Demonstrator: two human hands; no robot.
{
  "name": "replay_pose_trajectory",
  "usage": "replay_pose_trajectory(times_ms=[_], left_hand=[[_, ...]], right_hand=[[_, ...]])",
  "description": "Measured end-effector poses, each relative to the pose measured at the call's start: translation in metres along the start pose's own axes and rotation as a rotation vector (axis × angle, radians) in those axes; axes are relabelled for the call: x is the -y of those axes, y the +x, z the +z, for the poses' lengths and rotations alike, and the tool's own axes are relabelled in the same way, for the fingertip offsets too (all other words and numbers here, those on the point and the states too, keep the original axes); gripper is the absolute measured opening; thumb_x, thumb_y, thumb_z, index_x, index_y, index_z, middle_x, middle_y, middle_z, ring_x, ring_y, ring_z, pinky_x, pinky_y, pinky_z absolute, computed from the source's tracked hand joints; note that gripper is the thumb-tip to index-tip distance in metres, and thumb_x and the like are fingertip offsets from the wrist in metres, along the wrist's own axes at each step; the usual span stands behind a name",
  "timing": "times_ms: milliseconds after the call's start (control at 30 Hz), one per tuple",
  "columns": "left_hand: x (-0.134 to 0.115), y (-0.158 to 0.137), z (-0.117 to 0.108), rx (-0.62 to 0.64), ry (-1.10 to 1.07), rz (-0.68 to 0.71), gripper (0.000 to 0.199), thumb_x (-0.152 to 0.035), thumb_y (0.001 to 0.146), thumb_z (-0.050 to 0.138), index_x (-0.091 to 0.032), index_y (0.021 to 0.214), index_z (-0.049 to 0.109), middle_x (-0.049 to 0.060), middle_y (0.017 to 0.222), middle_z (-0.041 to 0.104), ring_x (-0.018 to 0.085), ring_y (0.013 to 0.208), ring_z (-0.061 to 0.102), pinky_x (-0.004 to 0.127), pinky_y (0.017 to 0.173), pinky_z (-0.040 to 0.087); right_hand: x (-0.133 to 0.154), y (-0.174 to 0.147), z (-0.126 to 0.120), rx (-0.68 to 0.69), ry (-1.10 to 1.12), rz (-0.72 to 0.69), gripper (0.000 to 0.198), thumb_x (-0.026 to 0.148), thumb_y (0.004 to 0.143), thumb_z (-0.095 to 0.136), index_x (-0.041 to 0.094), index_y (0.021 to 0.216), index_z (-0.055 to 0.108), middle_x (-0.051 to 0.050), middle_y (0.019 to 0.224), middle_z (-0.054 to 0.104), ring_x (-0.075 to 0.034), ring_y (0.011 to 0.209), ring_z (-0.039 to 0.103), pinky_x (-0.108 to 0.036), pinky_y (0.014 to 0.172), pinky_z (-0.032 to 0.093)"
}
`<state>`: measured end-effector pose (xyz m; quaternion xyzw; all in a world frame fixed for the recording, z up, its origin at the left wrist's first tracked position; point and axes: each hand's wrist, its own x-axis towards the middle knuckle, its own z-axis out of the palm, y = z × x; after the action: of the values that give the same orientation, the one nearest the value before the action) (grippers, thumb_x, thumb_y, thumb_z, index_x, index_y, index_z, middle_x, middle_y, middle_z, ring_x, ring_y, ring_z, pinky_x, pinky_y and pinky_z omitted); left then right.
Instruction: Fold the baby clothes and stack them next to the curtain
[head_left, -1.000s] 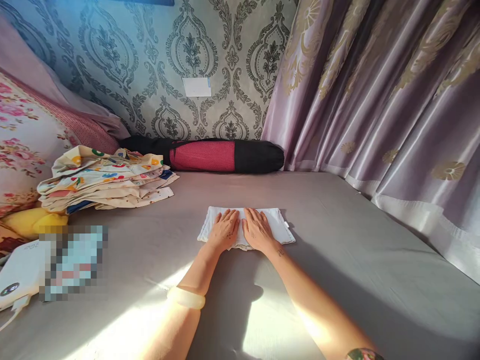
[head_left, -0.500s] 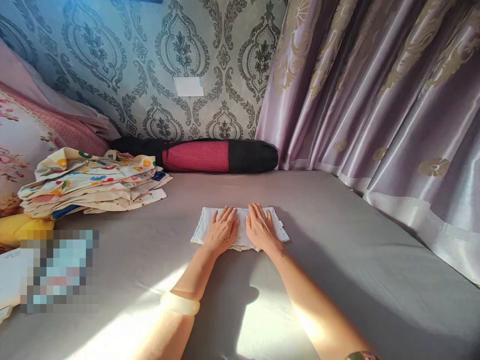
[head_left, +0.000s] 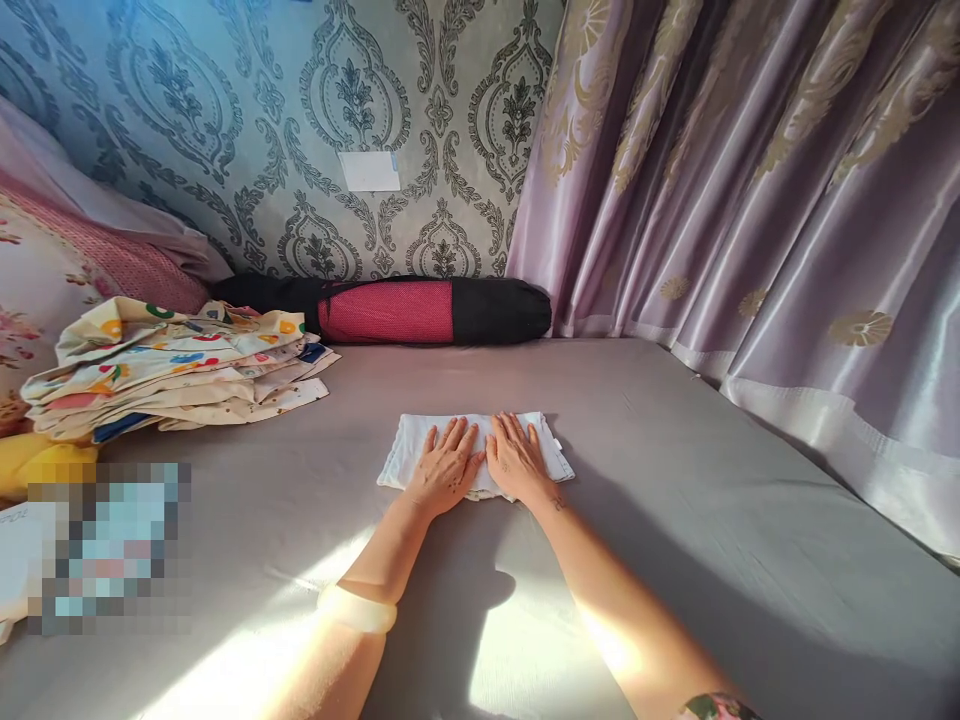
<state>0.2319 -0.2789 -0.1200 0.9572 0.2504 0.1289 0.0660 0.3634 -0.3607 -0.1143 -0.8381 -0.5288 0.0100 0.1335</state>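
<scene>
A small folded white cloth (head_left: 401,450) lies flat on the grey sheet (head_left: 645,440), its long side across my view. My left hand (head_left: 448,468) rests palm down on its left half, fingers stretched out. On the right half lies my right hand (head_left: 517,458), also flat with the fingers extended. The two hands are close together near the middle of the cloth. A strip of patterned cream fabric shows at its near edge, partly hidden under my wrists.
To the left sits a pile of patterned cream fabric (head_left: 180,365). A black and red rolled bag (head_left: 386,312) lies along the wall. Purple curtains (head_left: 720,200) hang at the right. A yellow cushion (head_left: 49,462) and a blurred-out item (head_left: 120,550) are at the left edge.
My hands have drawn slightly closer together on the folded cloth, and the right hand has shifted a little toward me. The whole view has moved slightly.
</scene>
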Motion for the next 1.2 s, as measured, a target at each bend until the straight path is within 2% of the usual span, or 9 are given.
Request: replay_pose_trajectory(times_ms=[233, 433, 800, 900, 1067, 1200], left_hand=[[-0.001, -0.004, -0.003, -0.034, 0.007, 0.058, 0.059, -0.047, 0.100, 0.027, -0.014, 0.147, 0.037, 0.016, 0.157, 0.029, 0.028, 0.147, 0.022, 0.053, 0.118, 0.018], [0.001, -0.006, 0.002, 0.033, 0.002, 0.099, 0.065, -0.055, 0.098, 0.026, -0.015, 0.150, 0.032, 0.016, 0.157, 0.028, 0.029, 0.147, 0.022, 0.054, 0.117, 0.019], [0.004, -0.005, -0.008, 0.020, -0.075, 0.090, 0.071, -0.061, 0.093, 0.038, -0.017, 0.148, 0.036, 0.016, 0.155, 0.034, 0.029, 0.145, 0.027, 0.053, 0.118, 0.018], [0.010, -0.003, -0.015, -0.046, -0.081, 0.008, 0.069, -0.060, 0.093, 0.038, -0.017, 0.146, 0.038, 0.016, 0.153, 0.038, 0.027, 0.143, 0.031, 0.051, 0.118, 0.020], [0.022, -0.002, -0.017, -0.188, 0.028, -0.252, 0.056, -0.044, 0.098, 0.032, -0.013, 0.143, 0.043, 0.017, 0.150, 0.043, 0.028, 0.142, 0.034, 0.052, 0.117, 0.020], [0.027, -0.002, -0.011, -0.099, 0.103, -0.389, 0.059, -0.044, 0.098, 0.029, -0.008, 0.144, 0.041, 0.018, 0.153, 0.037, 0.031, 0.145, 0.028, 0.055, 0.117, 0.019]], right_hand=[[-0.006, -0.001, -0.010, -0.074, -0.045, 0.096, 0.053, 0.029, 0.100, 0.023, 0.007, 0.147, 0.038, -0.016, 0.155, 0.033, -0.026, 0.146, 0.023, -0.050, 0.118, 0.011], [-0.012, 0.001, -0.007, 0.009, -0.052, 0.182, 0.056, 0.032, 0.100, 0.022, 0.006, 0.147, 0.038, -0.015, 0.157, 0.031, -0.027, 0.147, 0.020, -0.049, 0.118, 0.016], [-0.013, 0.003, -0.013, 0.001, -0.062, 0.207, 0.057, 0.032, 0.099, 0.022, 0.006, 0.148, 0.036, -0.014, 0.157, 0.030, -0.027, 0.147, 0.021, -0.049, 0.118, 0.015], [-0.017, 0.004, -0.016, -0.024, -0.083, 0.240, 0.058, 0.032, 0.099, 0.022, 0.005, 0.149, 0.034, -0.015, 0.158, 0.027, -0.027, 0.147, 0.019, -0.050, 0.118, 0.013], [-0.024, 0.007, -0.014, -0.019, -0.107, 0.275, 0.059, 0.033, 0.100, 0.022, 0.005, 0.150, 0.033, -0.015, 0.159, 0.026, -0.028, 0.147, 0.018, -0.049, 0.118, 0.014], [-0.025, 0.006, -0.009, 0.021, -0.100, 0.295, 0.059, 0.034, 0.100, 0.022, 0.005, 0.150, 0.031, -0.015, 0.159, 0.024, -0.027, 0.147, 0.018, -0.046, 0.118, 0.015]])
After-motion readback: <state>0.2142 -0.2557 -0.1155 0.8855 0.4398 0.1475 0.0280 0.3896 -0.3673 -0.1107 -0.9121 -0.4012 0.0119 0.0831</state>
